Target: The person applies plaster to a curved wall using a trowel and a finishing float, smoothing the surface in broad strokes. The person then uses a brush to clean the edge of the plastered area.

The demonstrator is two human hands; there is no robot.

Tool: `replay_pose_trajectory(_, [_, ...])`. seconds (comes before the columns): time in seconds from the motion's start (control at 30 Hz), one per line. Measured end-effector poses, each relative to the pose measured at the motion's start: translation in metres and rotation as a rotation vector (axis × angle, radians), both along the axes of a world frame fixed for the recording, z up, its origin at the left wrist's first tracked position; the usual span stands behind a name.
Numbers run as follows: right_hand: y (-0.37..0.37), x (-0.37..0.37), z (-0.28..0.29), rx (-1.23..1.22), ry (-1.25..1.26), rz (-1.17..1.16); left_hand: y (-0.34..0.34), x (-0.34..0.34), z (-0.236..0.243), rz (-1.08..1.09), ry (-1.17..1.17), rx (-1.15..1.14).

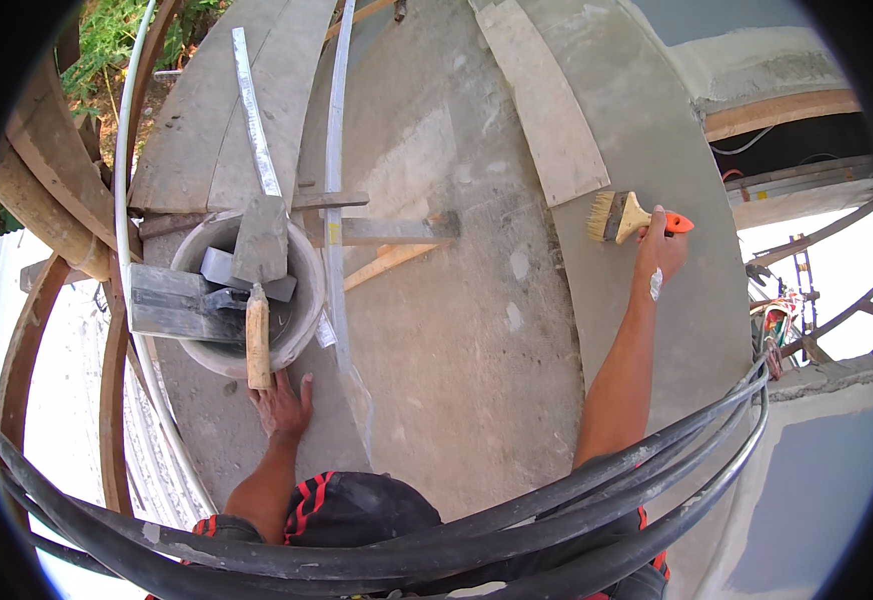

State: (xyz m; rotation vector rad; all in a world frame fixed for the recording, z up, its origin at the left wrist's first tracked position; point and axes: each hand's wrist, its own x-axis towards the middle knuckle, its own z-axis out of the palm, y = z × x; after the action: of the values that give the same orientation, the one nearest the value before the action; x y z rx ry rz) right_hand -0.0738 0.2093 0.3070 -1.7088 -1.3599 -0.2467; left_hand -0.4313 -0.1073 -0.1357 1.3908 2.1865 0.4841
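My right hand is closed round the orange-tipped handle of a wide paint brush. The pale bristles point left, over the smooth grey cement strip on the right. Below the bucket on the left, my left hand has its thumb spread and fingers stretched toward the bucket's near side; the fingertips are partly hidden. A trowel with a wooden handle lies across the bucket's rim. Beside it are a flat plastering float and a grey block, partly inside the bucket.
Thick black cables cross in front of my body. A long metal straightedge runs along the floor by the bucket, and a thin board lies beside the cement strip. Wooden posts stand at the left; an opening with wires is at right.
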Motion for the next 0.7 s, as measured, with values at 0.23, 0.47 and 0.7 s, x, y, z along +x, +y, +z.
replay_pose_trajectory(0.23, [0.002, -0.02, -0.061, -0.256, -0.053, 0.158, 0.002, -0.002, 0.007, -0.004, -0.034, -0.059])
replay_pose_trajectory(0.47, [-0.017, -0.012, 0.0, 0.095, -0.068, 0.022, 0.003, -0.004, 0.012, -0.018, -0.012, -0.067])
replay_pose_trajectory(0.7, [-0.013, -0.018, -0.065, -0.197, -0.077, 0.145, 0.004, -0.002, 0.013, -0.015, -0.004, -0.089])
